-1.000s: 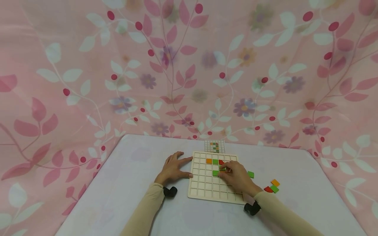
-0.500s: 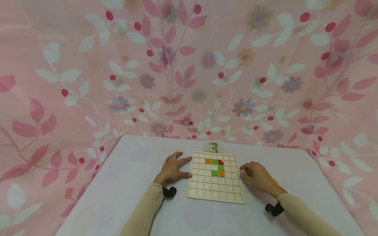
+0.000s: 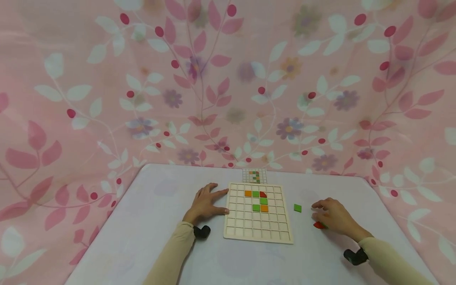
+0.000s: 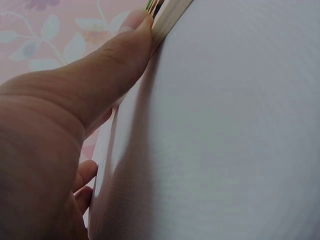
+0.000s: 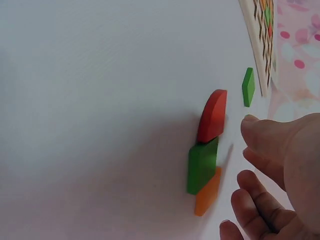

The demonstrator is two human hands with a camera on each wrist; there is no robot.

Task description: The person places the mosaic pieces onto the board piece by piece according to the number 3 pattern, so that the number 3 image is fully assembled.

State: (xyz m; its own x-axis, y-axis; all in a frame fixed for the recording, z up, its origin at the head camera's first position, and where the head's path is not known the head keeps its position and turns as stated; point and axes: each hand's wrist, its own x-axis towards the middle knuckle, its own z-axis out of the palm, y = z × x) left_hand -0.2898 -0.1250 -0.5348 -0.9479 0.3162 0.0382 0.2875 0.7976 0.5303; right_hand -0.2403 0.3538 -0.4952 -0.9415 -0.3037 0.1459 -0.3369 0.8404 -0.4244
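My left hand (image 3: 204, 204) rests on the table with fingers spread. Its thumb and a fingertip touch the left edge of a wooden grid board (image 3: 246, 232); the left wrist view shows the thumb (image 4: 117, 57) against that edge. Several orange, green and red tiles sit in the board's cells, including a red rounded one (image 3: 263, 194). To the board's right, my right hand (image 3: 335, 217) hovers by loose tiles with nothing between its relaxed fingers. Below it lie a red rounded tile (image 5: 213, 117), a green tile (image 5: 202, 167) and an orange tile (image 5: 209, 194), touching in a row.
Another green square tile (image 3: 297, 208) lies alone between the board and my right hand. Behind the board is a small card (image 3: 245, 178) printed with a grid and coloured squares. A white cloth (image 3: 171, 186) covers the table, and a pink floral curtain (image 3: 228, 79) hangs behind.
My right hand has left the orange tile on the board, passed over the lone green tile and moved right to the loose tiles. My left hand stays at the board's edge.
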